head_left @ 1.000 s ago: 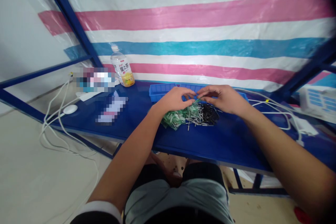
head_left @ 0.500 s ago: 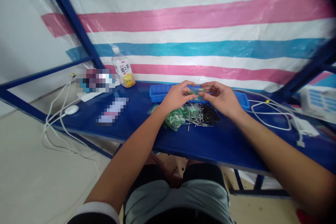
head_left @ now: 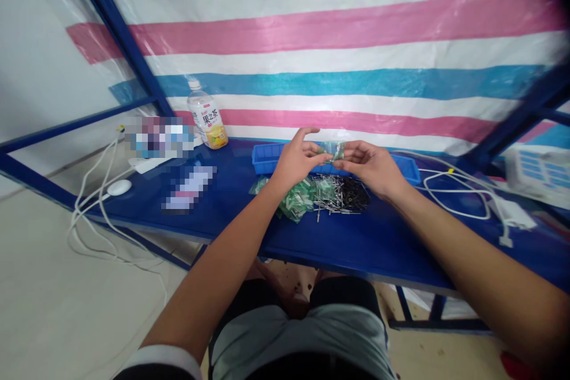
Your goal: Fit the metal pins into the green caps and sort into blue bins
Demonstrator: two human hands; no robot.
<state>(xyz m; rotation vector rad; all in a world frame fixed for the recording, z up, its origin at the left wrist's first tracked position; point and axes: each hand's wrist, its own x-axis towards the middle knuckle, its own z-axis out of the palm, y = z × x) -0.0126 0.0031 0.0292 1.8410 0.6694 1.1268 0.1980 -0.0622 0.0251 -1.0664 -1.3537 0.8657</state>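
Between my two hands a small clear green plastic bag (head_left: 333,148) is held up in front of the long blue tray (head_left: 267,158). My left hand (head_left: 299,159) pinches the bag's left side, its index finger raised off it. On the other side my right hand (head_left: 370,165) has its thumb and fingers closed on the bag. What the bag holds is too small to make out. Below the hands lie a heap of green plastic bags (head_left: 296,200), a pile of thin silver metal pins (head_left: 332,199) and some small black pieces (head_left: 355,195).
A drink bottle (head_left: 208,119) stands at the back left of the blue table (head_left: 320,243). White cables (head_left: 458,190) with an adapter (head_left: 516,214) lie on the right, and more cables hang by a round white disc (head_left: 119,187) at left. A striped sheet (head_left: 312,35) hangs behind.
My left index finger has lifted away from the bag and the bag shows more plainly between my hands. Both hands stay in nearly the same place.
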